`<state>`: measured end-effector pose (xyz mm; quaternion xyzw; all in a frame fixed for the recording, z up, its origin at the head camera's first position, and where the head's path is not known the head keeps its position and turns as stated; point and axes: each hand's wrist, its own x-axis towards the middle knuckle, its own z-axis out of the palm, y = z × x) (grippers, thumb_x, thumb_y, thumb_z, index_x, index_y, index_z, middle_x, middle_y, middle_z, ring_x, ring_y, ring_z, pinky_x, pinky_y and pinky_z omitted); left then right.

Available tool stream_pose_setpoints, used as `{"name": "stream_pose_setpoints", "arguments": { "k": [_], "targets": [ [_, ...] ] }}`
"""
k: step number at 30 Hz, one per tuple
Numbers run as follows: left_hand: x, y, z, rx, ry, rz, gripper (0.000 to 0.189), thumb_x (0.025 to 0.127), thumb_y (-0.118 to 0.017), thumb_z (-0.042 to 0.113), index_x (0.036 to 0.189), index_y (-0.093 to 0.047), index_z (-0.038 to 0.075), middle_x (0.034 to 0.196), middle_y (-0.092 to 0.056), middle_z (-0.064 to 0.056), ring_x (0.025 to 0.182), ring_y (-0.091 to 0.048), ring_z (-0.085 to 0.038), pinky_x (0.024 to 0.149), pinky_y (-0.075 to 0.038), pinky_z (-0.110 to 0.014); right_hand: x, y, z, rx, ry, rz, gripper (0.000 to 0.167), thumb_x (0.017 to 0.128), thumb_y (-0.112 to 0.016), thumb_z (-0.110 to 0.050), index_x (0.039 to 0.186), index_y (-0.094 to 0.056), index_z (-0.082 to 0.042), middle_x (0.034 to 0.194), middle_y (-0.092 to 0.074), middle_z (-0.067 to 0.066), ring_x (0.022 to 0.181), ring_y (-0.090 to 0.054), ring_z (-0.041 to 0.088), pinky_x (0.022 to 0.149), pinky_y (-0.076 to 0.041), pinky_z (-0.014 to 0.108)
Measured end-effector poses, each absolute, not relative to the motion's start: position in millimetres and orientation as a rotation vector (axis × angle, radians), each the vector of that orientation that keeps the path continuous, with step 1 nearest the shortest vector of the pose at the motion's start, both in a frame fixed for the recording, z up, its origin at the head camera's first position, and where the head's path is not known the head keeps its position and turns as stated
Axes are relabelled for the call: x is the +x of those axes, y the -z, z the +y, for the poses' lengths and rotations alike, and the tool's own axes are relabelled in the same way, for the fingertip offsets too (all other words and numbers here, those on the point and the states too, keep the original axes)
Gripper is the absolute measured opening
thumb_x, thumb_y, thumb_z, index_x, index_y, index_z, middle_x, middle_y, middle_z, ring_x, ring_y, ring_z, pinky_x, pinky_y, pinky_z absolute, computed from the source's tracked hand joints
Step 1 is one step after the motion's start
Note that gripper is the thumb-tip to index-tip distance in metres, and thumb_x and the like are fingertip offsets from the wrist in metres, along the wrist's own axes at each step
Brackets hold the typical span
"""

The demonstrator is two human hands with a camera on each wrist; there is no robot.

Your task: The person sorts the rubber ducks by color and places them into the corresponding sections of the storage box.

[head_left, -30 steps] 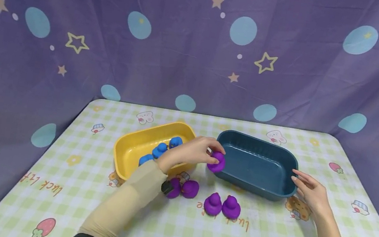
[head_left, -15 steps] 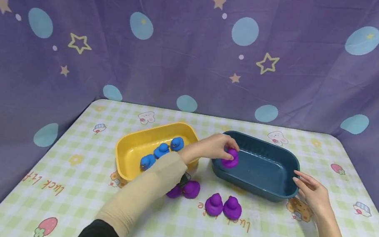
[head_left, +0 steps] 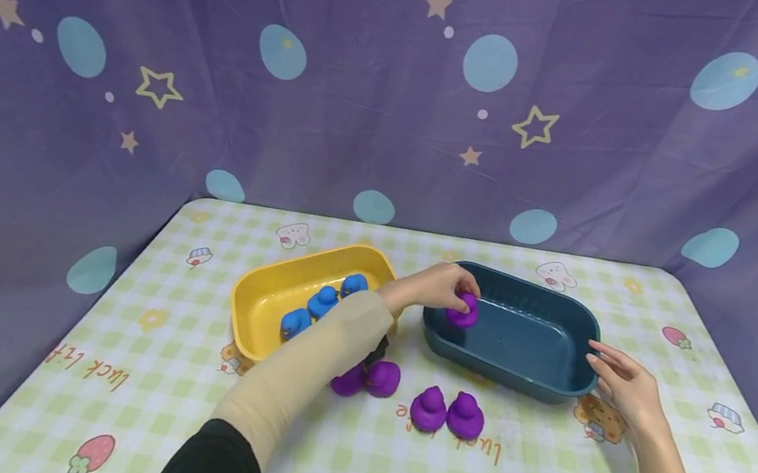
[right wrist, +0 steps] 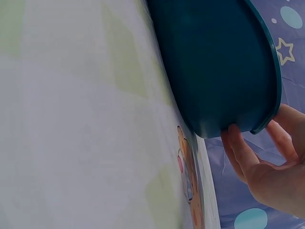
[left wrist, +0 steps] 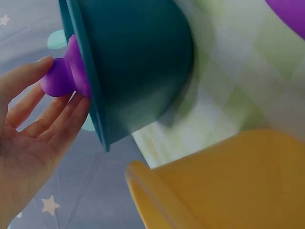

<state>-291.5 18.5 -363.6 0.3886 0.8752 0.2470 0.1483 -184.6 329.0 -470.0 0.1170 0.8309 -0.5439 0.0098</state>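
In the head view my left hand [head_left: 433, 287] pinches a purple rubber duck [head_left: 462, 314] at the left end of a dark teal basin [head_left: 528, 343]. The left wrist view shows thumb and fingers around that duck [left wrist: 59, 78], close beside the basin's rim [left wrist: 88, 71]. At the basin's right end is my right hand [head_left: 628, 392], its fingertips [right wrist: 234, 131] touching the outer wall with fingers fairly straight. Two purple ducks [head_left: 447, 413] sit upright on the cloth in front of the basin. Two more purple ducks [head_left: 384, 379] lie beneath my left wrist, one partly hidden.
A yellow basin [head_left: 258, 317] stands left of the teal one, with a row of blue ducks [head_left: 323, 302] inside, partly behind my left forearm. A checked cloth [head_left: 164, 418] covers the table. Behind the far edge hangs a purple curtain [head_left: 334, 144].
My left hand has carried the purple duck rightward from the teal basin's near left rim to over its left end. My right hand has stayed at the basin's right end.
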Motion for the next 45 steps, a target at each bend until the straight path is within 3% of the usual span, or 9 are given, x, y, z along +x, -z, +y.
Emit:
{"name": "stream_pose_setpoints", "arguments": {
  "k": [8, 17, 45],
  "targets": [
    [-300.0, 369.6, 21.6, 1.096, -0.663, 2.536, 0.029, 0.077, -0.067, 0.008, 0.105, -0.064, 0.001, 0.098, -0.065, -0.007, 0.087, -0.057, -0.014, 0.075, -0.043, -0.014, -187.3, 476.0, 331.9, 0.390, 1.703, 2.592, 0.062, 0.079, -0.051, -0.056, 0.131, -0.044, -0.022, 0.137, -0.030, 0.022, 0.118, -0.039, 0.030, 0.077, -0.046, 0.016],
    [-307.7, 377.2, 26.0, 1.085, -0.641, 2.519, 0.029, 0.077, -0.068, 0.006, 0.105, -0.064, 0.001, 0.101, -0.064, -0.007, 0.093, -0.057, -0.015, 0.078, -0.043, -0.015, -186.7, 473.6, 331.3, 0.394, 1.689, 2.597, 0.063, 0.080, -0.051, -0.056, 0.132, -0.043, -0.022, 0.137, -0.030, 0.021, 0.120, -0.037, 0.032, 0.084, -0.046, 0.024],
    [-314.7, 393.0, 42.1, 1.001, -0.512, 2.590, 0.026, 0.077, -0.066, 0.003, 0.104, -0.065, 0.007, 0.106, -0.064, -0.004, 0.101, -0.055, -0.013, 0.083, -0.041, -0.015, -187.1, 475.3, 331.6, 0.420, 1.729, 2.573, 0.062, 0.078, -0.053, -0.056, 0.131, -0.045, -0.023, 0.137, -0.030, 0.022, 0.115, -0.042, 0.022, 0.074, -0.046, 0.012]
  ]
}}
